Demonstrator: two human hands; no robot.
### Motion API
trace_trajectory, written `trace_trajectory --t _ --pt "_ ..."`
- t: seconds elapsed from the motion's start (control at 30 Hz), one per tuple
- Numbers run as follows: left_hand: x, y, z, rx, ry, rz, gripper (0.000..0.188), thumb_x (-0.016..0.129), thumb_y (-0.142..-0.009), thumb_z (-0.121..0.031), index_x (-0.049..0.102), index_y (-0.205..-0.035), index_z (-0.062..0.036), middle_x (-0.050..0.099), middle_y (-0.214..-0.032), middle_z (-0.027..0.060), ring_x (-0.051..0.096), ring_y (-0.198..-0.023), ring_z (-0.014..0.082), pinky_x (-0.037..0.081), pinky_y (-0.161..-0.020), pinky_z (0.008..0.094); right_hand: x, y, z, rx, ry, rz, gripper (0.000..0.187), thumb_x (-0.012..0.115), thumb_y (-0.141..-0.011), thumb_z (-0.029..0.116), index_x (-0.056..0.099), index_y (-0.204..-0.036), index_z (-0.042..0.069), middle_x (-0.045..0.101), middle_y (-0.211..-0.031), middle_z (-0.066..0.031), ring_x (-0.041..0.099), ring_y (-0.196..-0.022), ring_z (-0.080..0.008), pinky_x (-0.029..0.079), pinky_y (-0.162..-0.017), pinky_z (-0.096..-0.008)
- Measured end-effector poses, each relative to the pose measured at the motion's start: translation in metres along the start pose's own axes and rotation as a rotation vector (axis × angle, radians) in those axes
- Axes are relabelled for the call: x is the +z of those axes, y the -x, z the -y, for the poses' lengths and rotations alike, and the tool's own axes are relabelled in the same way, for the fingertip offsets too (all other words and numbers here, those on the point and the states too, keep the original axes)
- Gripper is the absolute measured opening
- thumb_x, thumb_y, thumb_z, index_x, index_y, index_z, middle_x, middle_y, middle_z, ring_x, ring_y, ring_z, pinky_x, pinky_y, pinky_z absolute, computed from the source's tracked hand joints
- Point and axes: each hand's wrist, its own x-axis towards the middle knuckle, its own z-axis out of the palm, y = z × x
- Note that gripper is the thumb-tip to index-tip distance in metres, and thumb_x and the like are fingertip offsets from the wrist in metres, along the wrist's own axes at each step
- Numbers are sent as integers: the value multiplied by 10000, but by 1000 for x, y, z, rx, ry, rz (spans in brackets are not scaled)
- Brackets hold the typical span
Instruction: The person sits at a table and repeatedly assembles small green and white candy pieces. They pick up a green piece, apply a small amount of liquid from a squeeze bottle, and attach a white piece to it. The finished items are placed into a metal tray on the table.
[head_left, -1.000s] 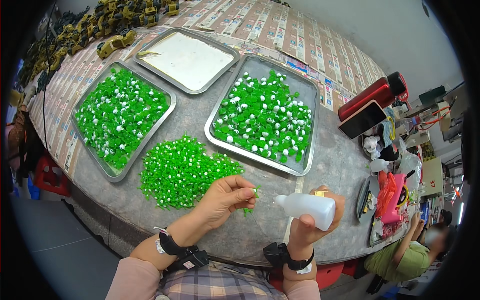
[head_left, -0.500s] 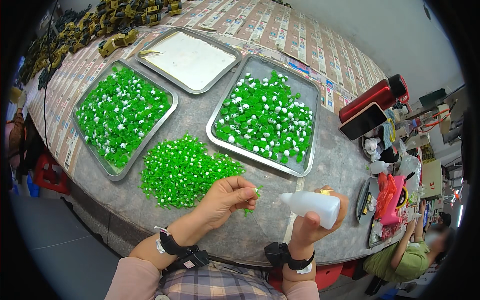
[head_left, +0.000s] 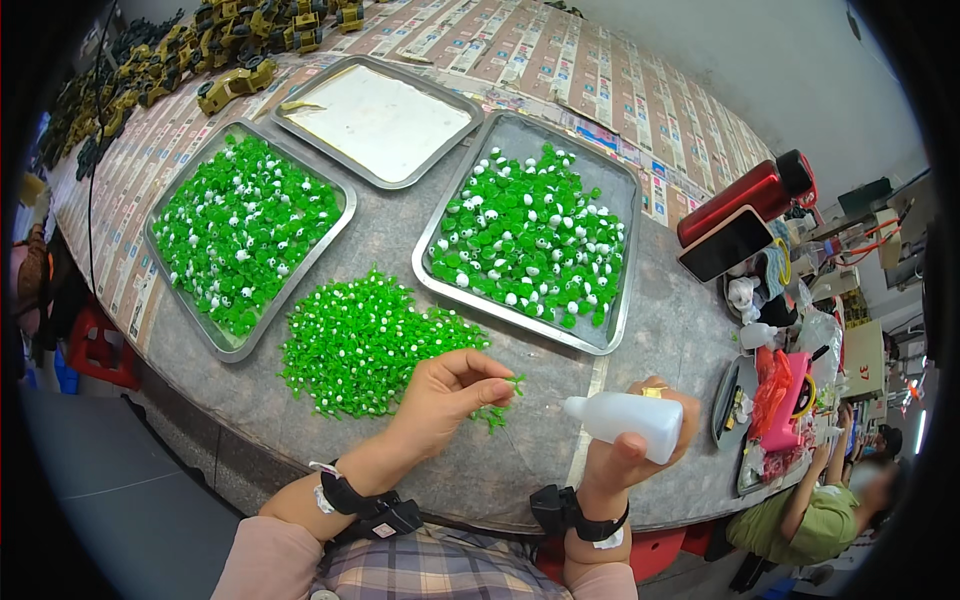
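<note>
Between thumb and fingertips, my left hand (head_left: 447, 400) pinches a small green plastic piece (head_left: 516, 384). My right hand (head_left: 640, 440) is wrapped round a translucent white squeeze bottle (head_left: 632, 420), tipped so its nozzle points left toward that piece, with a gap between them. A pile of small green pieces with white spots (head_left: 370, 345) lies on the table just beyond my left hand. A few loose green pieces (head_left: 491, 415) lie under its fingertips. Farther off, a metal tray (head_left: 612, 338) holds green pieces with white balls marked black, and a second such tray (head_left: 232, 352) stands at the left.
A tray with a white sheet (head_left: 380, 115) stands at the back. On the right are a red flask (head_left: 740, 200), a propped phone (head_left: 725, 243) and a pink container (head_left: 785, 405). Yellow toy vehicles (head_left: 235, 85) are heaped far left. Another person in green (head_left: 820, 515) sits at right.
My left hand has shifted very slightly, and the green piece in its fingertips now shows more. The bottle has moved a little to the right and stays tipped.
</note>
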Motion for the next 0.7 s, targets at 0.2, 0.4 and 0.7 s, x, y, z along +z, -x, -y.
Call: trace_trajectory --t 0.2,0.4,0.7 --pt "0 1 -1 39 -39 -12 94 583 -722 -4 560 -812 -20 575 -774 58 562 -687 133 466 -638 250 7 -1 4 28 8 7 621 531 -636 624 388 -757 32 369 -652 -30 400 -559 -128 363 -573 -258" --pt "0 1 -1 39 -35 -5 100 582 -721 0 561 -816 -22 574 -777 57 563 -689 135 468 -640 252 5 3 -8 -68 -91 -41 548 684 -588 473 465 -798 16 430 -703 -32 453 -585 -164 388 -566 -282" --pt "-2 0 1 51 6 -61 77 567 -740 -22 556 -816 -24 583 -731 56 568 -653 120 483 -617 243 -39 -53 -33 243 -68 21 343 546 -759 167 405 -1010 -19 516 -924 -110 519 -830 -162 388 -756 -253"
